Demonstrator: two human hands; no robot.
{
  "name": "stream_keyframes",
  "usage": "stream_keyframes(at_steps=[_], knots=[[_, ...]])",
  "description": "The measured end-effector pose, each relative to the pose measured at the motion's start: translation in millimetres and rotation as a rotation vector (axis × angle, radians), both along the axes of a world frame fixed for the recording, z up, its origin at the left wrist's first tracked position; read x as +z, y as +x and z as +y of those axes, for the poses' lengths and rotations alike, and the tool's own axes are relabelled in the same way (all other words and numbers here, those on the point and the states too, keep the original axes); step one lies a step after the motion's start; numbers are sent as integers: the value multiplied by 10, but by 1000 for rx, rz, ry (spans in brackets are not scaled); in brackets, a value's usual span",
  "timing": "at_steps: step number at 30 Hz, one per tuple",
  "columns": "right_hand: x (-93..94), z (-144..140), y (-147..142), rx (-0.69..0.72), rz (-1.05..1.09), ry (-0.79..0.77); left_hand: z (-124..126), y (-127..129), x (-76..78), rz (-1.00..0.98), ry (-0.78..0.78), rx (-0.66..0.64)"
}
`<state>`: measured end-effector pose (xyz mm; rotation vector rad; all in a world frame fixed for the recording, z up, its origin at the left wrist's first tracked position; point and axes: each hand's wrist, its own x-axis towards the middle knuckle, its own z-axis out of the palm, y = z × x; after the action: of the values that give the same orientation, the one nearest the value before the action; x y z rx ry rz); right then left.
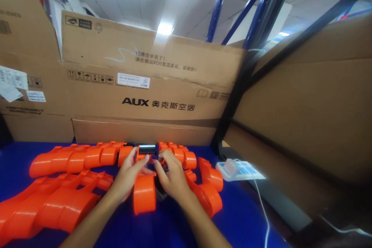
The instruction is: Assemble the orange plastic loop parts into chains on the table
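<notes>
Both bare forearms reach in from below and converge, wrists close together, over the blue table (247, 217). The left hand (128, 176) is angled inward, back of the hand up, fingers curled with thumb and forefinger pinched at the tips. The right hand (171, 176) mirrors it, knuckles raised, fingers bent forward and down. Fingertips of the two hands nearly meet at the far end, just above the table.
</notes>
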<state>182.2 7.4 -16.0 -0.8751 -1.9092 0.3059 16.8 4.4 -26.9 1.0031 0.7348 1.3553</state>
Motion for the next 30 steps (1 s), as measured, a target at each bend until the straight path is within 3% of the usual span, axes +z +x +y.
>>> stream_keyframes(at_steps=[10, 21, 26, 30], knots=[[75, -15, 77, -13, -126, 64, -13, 2, 37, -3, -20, 9], [122, -35, 65, 28, -128, 25, -27, 8, 41, 6, 13, -15], [126, -24, 81, 96, 115, -32, -87, 8, 103, -83, -93, -76], [115, -4, 58, 192, 414, -270, -172, 4, 179, -169, -204, -239]])
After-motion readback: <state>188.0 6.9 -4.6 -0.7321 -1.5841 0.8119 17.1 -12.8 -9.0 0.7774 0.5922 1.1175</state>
